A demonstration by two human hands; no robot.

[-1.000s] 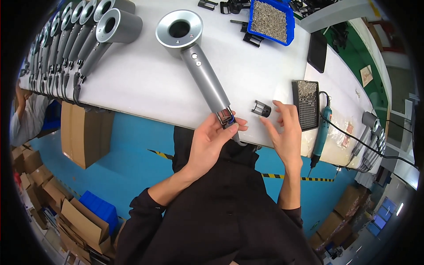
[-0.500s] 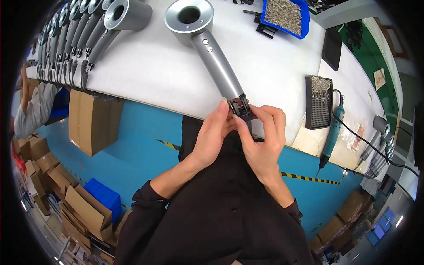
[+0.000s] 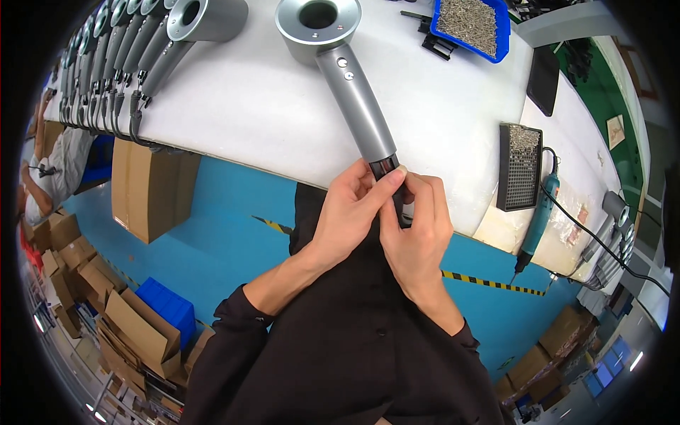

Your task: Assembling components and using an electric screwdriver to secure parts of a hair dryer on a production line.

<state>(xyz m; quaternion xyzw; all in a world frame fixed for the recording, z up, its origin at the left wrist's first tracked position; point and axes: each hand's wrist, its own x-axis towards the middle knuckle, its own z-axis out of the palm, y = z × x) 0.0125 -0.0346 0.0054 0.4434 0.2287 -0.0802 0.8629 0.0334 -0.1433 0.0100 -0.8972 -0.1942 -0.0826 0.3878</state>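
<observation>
A grey hair dryer (image 3: 358,106) lies on the white table with its round head away from me and its handle pointing toward me. A black inner part (image 3: 386,167) sticks out of the handle's near end, over the table edge. My left hand (image 3: 347,216) is closed on this part from the left, its thumb pressed across the top. From the right, my right hand (image 3: 419,227) pinches the part lower down, with its dark end showing between the fingers. My fingers hide much of the black part.
Several similar hair dryers (image 3: 159,67) stand in a row at the far left, cables hanging over the edge. A blue tray of screws (image 3: 504,35) is at the back right. Further right lie a black screw holder (image 3: 519,180) and a teal electric screwdriver (image 3: 538,219). A carton (image 3: 134,191) stands on the floor.
My left thumb has moved onto the top of the black part, and less of its inner frame shows. My right hand has shifted slightly down. The hair dryer has moved a little right.
</observation>
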